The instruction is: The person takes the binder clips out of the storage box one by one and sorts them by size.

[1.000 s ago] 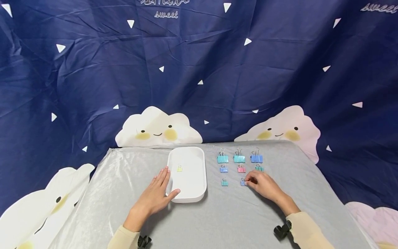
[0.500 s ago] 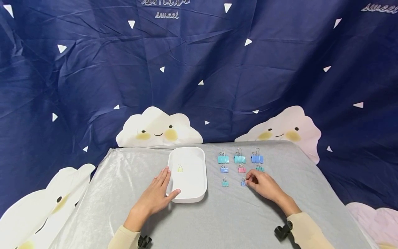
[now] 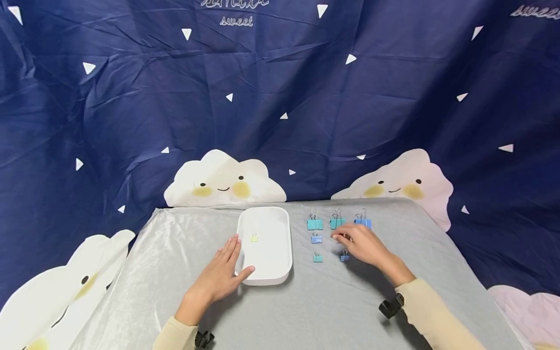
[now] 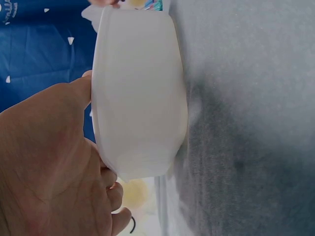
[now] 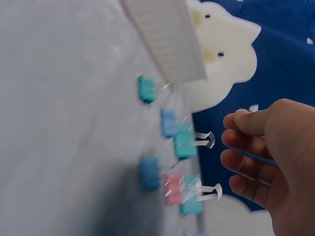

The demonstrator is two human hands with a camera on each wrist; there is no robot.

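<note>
My left hand (image 3: 216, 272) rests along the left side of a white tray (image 3: 267, 278), its fingers straight and its thumb over the near rim. One small yellow binder clip (image 3: 254, 238) lies in the tray. My right hand (image 3: 364, 245) hovers above the binder clips at the right, fingers loosely bent, with nothing visible between them. Just below it stands a small blue binder clip (image 3: 344, 257), apart from the fingers. A pink binder clip (image 5: 173, 189), seen in the right wrist view, is mostly behind this hand in the head view.
Large teal (image 3: 315, 225) and blue clips (image 3: 366, 223) form the back row. A medium blue clip (image 3: 316, 239) and a small teal clip (image 3: 318, 259) stand nearer, right of the tray. Grey cloth (image 3: 306, 311) covers the table; a dark blue curtain (image 3: 262, 126) hangs behind.
My right hand has let go of the small blue binder clip, which stays in place, and has risen up and slightly left. The left hand and tray keep their places.
</note>
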